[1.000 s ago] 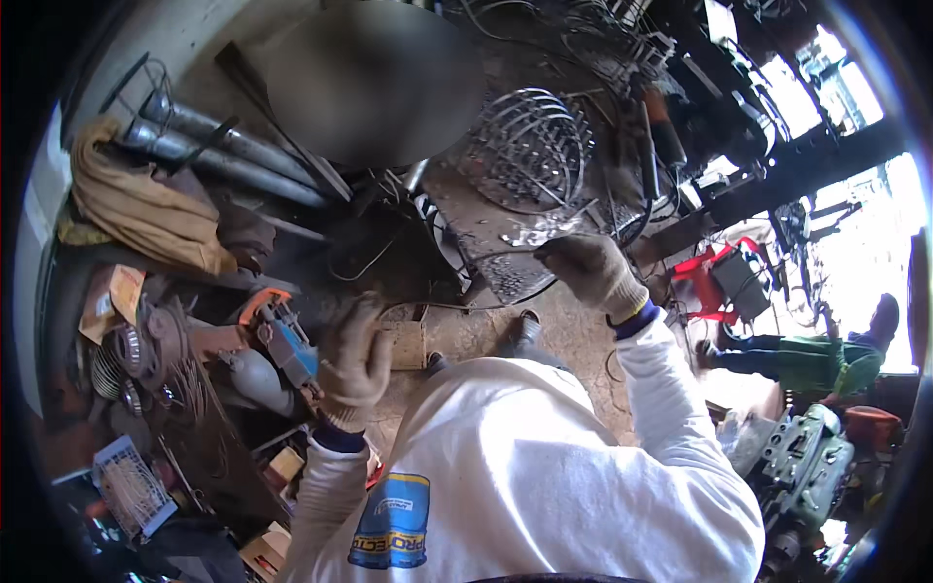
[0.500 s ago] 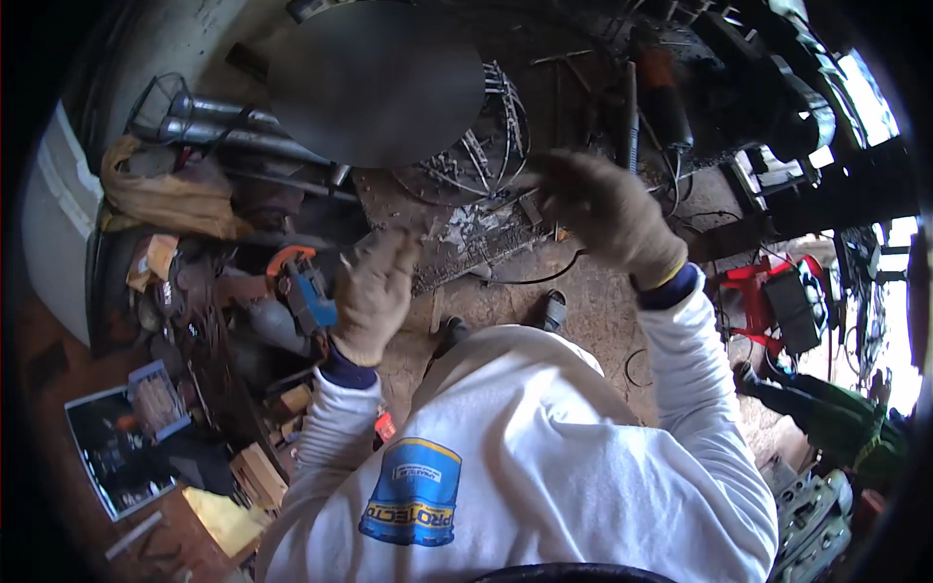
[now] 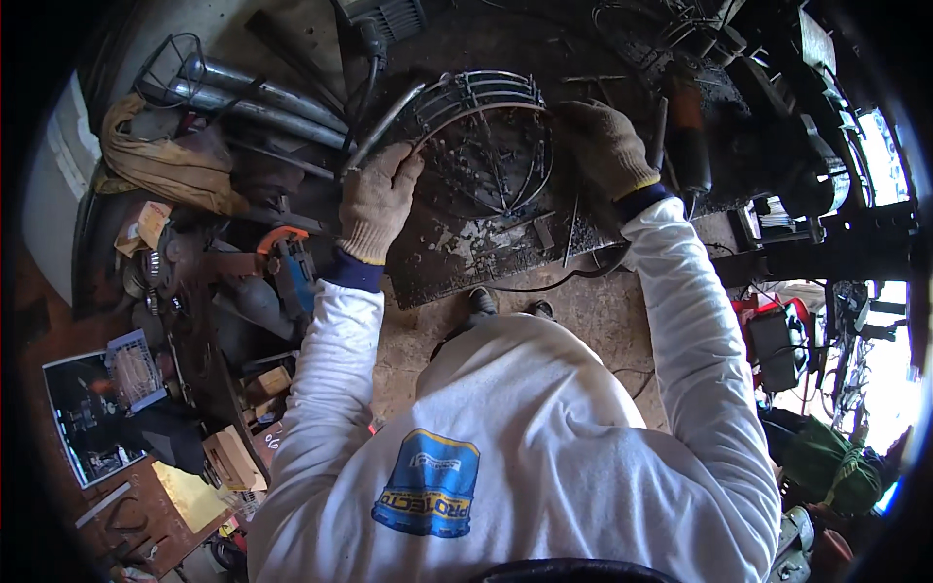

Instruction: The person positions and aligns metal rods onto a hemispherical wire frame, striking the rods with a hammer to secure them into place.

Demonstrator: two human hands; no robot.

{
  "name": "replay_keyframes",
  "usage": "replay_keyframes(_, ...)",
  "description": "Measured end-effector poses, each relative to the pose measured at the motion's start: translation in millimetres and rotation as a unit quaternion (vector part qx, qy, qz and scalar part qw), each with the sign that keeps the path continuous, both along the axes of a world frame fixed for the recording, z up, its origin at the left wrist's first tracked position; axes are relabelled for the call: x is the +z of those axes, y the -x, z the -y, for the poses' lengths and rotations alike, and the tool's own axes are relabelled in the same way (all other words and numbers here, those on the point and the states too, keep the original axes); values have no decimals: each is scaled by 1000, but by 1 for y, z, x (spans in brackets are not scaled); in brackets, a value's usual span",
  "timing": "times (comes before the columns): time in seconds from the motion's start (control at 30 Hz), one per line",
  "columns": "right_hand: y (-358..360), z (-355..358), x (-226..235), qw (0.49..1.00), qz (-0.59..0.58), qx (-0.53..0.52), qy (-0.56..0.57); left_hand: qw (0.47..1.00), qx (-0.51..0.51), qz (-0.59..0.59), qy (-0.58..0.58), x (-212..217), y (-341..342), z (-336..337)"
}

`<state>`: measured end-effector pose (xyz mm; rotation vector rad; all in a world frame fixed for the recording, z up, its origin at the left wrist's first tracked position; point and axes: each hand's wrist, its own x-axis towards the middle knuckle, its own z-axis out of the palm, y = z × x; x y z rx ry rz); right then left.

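Note:
A round basket-like frame of dark metal strips and rods [image 3: 505, 204] stands on the dirty dark workbench [image 3: 428, 260]. Its curved, banded rim [image 3: 493, 89] faces up and away from me. My left hand [image 3: 377, 202], in a tan knitted glove, is closed at the rim's left end, thumb and fingers around it. On the opposite side my gloved right hand [image 3: 604, 146] is at the rim's right end with fingers bent; its fingertips are partly lost against the dark bench. A grey metal tube [image 3: 386, 126] slants just beyond my left hand.
An orange-and-black power tool [image 3: 688, 136] lies right of my right hand. Silvery pipes [image 3: 262, 102] and a tan cloth bundle [image 3: 165, 151] are at the left, above a blue-and-orange tool [image 3: 292, 267]. A black cable [image 3: 554, 288] hangs along the bench's near edge.
Both hands have moved forward, from apart in the air to the two sides of the round metal frame. More of the frame and bench has come into view.

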<state>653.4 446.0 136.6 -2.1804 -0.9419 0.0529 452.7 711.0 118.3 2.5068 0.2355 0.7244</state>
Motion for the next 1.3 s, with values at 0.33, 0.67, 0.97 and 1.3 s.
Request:
replay_keyframes(0.33, -6, -14, -25, 994, -10, -92, -54, 994, 104, -11, 15, -15, 0, 18)
replay_keyframes(0.67, -23, 0, -59, 979, -101, -80, -158, 991, 82, 98, 41, -31, 10, 10)
replay_keyframes(0.97, -36, 40, 7, 968, -215, -58, -113, 937, 209, 84, 265, -24, 69, -14)
replay_keyframes(1.3, -28, 68, -5, 967, -170, -99, -160, 989, 140, 8, 35, -34, 56, 4)
